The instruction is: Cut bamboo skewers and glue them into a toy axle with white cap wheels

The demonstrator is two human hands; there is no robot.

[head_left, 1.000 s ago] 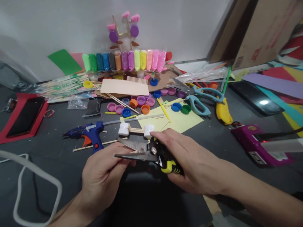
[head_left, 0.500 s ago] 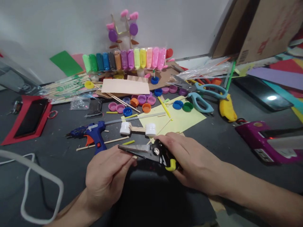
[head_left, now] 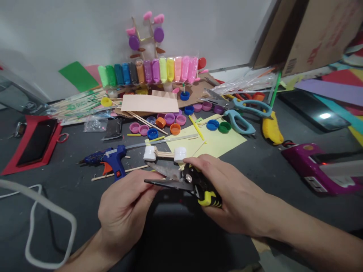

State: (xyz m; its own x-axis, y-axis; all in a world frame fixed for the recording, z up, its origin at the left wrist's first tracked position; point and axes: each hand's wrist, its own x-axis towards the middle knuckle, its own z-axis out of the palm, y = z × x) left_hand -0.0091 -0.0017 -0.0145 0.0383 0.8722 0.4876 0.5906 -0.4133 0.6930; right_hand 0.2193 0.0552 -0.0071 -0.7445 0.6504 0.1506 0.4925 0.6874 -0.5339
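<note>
My right hand point(head_left: 227, 189) is wrapped round the grips of black-and-yellow scissors point(head_left: 188, 178), whose blades are spread and point left. Close to the blade tips, my left hand point(head_left: 124, 207) has thumb and fingers pinched together. They grip what looks like a thin wooden stick, mostly hidden by the fingers and blades. Just beyond the blades lies a small piece of short sticks with white rounds at both ends point(head_left: 165, 154). A blue glue gun point(head_left: 115, 158) rests on the dark table to the left, beside another wooden stick point(head_left: 99, 177).
Coloured bottle caps point(head_left: 175, 129) and yellow paper point(head_left: 227, 145) spread across the middle. Behind them stands a row of coloured clay packs point(head_left: 149, 71). Blue-handled scissors point(head_left: 241, 122), a yellow cutter point(head_left: 272, 128) and a purple power strip point(head_left: 312, 170) lie right. A white cable point(head_left: 51, 200) loops at left.
The scissor blades have spread apart from nearly closed, one rising and one staying low. My left hand has shifted slightly left. The things on the table stay put.
</note>
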